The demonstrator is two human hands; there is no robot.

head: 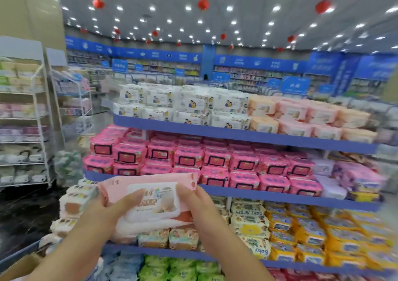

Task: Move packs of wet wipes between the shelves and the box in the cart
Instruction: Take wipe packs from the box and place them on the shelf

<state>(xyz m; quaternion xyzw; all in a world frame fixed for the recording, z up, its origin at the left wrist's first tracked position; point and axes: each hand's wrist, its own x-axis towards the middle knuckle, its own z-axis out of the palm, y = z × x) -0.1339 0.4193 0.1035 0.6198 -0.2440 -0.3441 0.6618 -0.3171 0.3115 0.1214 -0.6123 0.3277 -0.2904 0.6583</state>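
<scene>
Left hand (107, 214) and right hand (201, 204) are gripping pink wipes pack (150, 194), thumbs on its lid; its label is blurring. Yellow shelf pack (257, 247) is showing "Baby", inverted.

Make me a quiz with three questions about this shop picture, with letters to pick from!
1. Where do the white packs sit? A. top shelf B. lowest shelf C. floor
2. What colour is the held pack? A. green B. pale pink C. blue
3. How is it held? A. by both hands B. by one hand C. lying on a shelf
Answers: 1 A: they line the top shelf's left side. 2 B: its wrapper is pale pink. 3 A: the left hand and right hand each grip an end.
</scene>
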